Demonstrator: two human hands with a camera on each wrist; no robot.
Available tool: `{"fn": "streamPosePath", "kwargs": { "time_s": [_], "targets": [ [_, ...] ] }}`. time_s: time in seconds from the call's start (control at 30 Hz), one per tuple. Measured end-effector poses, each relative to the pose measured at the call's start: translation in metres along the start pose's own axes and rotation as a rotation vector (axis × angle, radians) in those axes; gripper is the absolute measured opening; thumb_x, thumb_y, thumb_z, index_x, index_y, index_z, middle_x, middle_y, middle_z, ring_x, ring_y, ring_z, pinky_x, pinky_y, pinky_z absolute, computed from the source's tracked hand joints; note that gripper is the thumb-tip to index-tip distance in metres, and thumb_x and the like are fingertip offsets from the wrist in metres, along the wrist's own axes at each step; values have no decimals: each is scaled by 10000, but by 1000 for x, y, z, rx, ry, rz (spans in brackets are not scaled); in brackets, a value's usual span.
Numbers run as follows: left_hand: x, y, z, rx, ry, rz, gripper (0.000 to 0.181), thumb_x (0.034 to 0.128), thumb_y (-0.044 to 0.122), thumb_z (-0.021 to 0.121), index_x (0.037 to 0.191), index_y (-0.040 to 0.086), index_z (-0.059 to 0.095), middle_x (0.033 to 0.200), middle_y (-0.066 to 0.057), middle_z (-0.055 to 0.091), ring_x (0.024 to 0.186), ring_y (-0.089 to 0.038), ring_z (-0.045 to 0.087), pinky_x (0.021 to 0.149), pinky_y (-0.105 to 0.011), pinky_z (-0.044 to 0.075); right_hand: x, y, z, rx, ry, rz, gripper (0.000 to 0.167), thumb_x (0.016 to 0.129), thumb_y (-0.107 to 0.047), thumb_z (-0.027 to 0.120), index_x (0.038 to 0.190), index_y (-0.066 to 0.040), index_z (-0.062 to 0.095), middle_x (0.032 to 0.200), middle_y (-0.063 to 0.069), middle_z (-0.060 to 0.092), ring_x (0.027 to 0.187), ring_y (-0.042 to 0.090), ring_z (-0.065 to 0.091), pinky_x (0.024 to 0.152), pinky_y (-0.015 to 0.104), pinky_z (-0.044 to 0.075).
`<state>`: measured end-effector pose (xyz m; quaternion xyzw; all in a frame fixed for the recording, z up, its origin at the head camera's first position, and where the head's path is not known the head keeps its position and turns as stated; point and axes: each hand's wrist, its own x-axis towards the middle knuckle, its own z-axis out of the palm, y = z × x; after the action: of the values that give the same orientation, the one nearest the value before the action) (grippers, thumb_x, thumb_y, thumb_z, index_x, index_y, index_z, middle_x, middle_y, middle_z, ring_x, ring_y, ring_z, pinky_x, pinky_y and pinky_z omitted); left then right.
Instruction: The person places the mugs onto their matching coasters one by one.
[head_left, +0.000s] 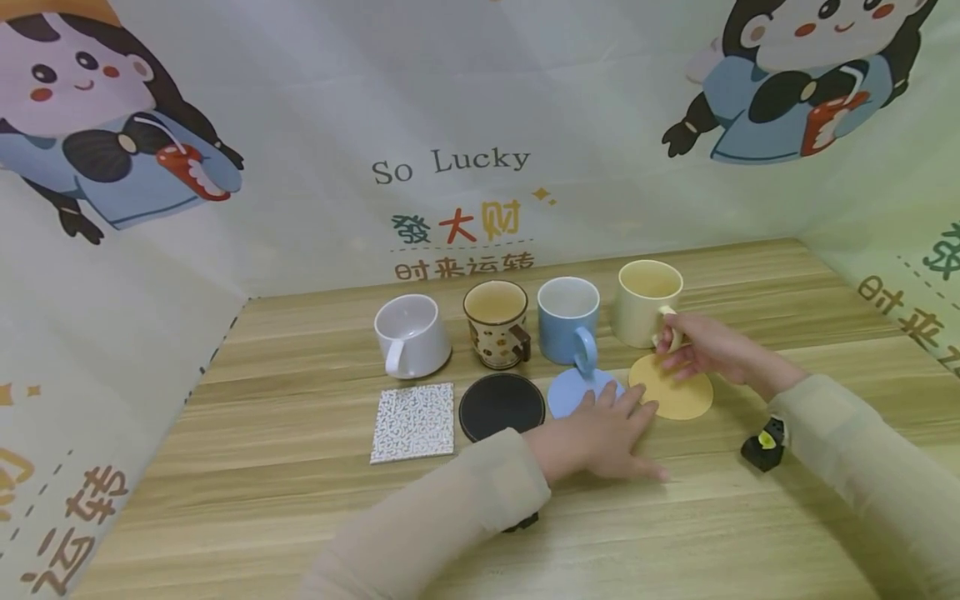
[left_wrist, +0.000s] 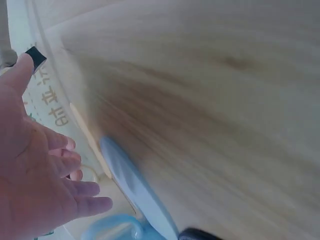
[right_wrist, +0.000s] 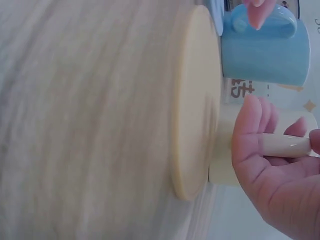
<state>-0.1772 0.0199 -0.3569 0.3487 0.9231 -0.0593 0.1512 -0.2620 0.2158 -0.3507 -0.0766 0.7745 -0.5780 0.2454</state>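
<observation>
My right hand point(head_left: 712, 352) holds the handle of a cream mug point(head_left: 636, 310) at the right end of a row; in the right wrist view its fingers curl round that handle point(right_wrist: 286, 145). Just in front of the mug lies a round yellow coaster point(head_left: 686, 398), partly under my right fingers in the head view. My left hand point(head_left: 606, 437) is spread with its fingers apart, holding nothing. Its fingertips hide part of a round blue coaster point(head_left: 573, 392). A blue mug point(head_left: 561, 327) stands behind that coaster, its handle toward me.
To the left stand a patterned brown-handled mug point(head_left: 491, 335) and a white mug point(head_left: 420, 346). A round black coaster point(head_left: 501, 407) and a square speckled coaster point(head_left: 412, 423) lie before them. A printed cloth point(head_left: 600, 183) hangs behind the wooden table point(head_left: 262, 467).
</observation>
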Motion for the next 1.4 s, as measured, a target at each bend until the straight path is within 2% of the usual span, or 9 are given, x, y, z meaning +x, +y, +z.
{"fn": "streamPosePath", "kwargs": {
  "time_s": [0.1,0.23,0.57,0.73,0.93,1.2,1.4],
  "targets": [
    [3,4,0,19,-28,-15,867,801,733,368,1476,235,152,1535,14,89,1391,-293,116,1091,-437,209,1,0,0,39,-11,3,334,991,-302,233,797,-105,419,818,11,501,723,130,540,681,331,513],
    [6,7,2,41,-33,-25,878,791,744,370,1474,232,165,1535,13,101,1390,-291,125,1088,-433,218,1,-1,1,99,-8,10,360,993,-326,211,752,-138,402,740,-29,473,657,92,491,653,301,495],
    [8,8,3,21,-44,-37,864,795,734,383,1469,230,191,1533,20,108,1385,-286,146,1083,-430,228,5,0,5,195,18,25,423,979,-341,163,633,-179,346,639,-49,420,597,88,436,610,259,461],
    [11,9,4,62,-18,-38,846,800,731,378,1463,231,216,1524,24,148,1368,-265,197,1056,-413,276,9,2,6,175,46,27,452,960,-345,143,579,-189,329,598,-57,387,575,88,392,572,244,414],
    [13,10,6,117,-7,-51,848,789,748,369,1455,239,242,1506,47,195,1342,-233,237,1019,-391,312,10,4,12,175,116,5,468,947,-322,147,521,-187,288,542,-61,331,513,82,336,499,215,331],
    [13,12,5,120,-5,-59,847,784,753,372,1448,241,255,1495,59,213,1322,-222,257,999,-390,326,7,5,12,149,203,-23,445,943,-328,207,521,-192,245,518,-74,288,490,75,306,485,205,297],
    [13,10,6,128,-11,-61,835,792,746,365,1445,234,266,1488,53,229,1319,-228,269,987,-395,341,7,5,13,152,210,-36,439,944,-319,235,523,-197,249,516,-73,298,483,77,308,488,209,292]
  ]
}}
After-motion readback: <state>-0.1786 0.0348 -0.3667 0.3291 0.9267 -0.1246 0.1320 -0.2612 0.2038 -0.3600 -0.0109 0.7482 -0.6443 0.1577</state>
